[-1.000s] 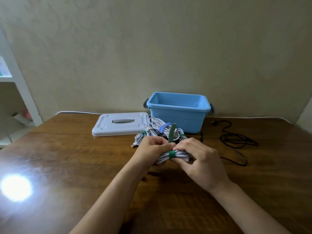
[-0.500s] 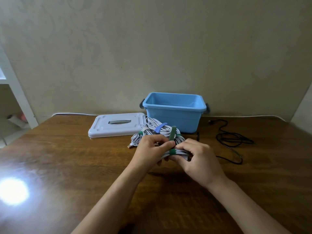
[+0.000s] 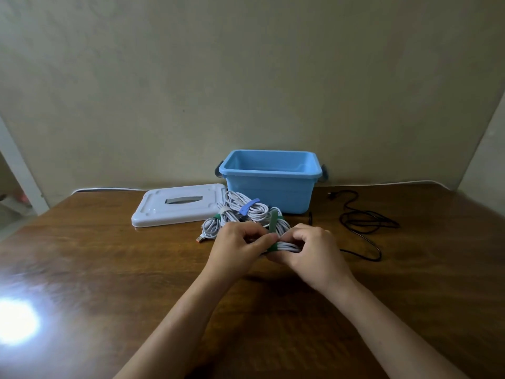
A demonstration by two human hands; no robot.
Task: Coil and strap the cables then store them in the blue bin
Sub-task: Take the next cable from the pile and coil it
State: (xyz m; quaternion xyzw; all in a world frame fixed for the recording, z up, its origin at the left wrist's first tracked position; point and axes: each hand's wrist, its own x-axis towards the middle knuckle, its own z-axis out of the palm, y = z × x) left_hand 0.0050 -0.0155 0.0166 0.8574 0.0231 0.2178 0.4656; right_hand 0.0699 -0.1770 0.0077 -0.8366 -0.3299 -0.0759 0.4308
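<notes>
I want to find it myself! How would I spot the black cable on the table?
Find the blue bin at the back of the table. To its right lies the black cable, loose and unstrapped, while the white cables are coiled and strapped.

Two bare forearms enter from the near edge, each ending in one of the hands: the left hand (image 3: 237, 246) and the right hand (image 3: 314, 254). No sleeves, rings, watch or gloves show on them.

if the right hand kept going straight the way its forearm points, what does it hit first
Likely the left hand, just past the white cable coil and green strap that the right hand grips; depth is unclear.
</notes>
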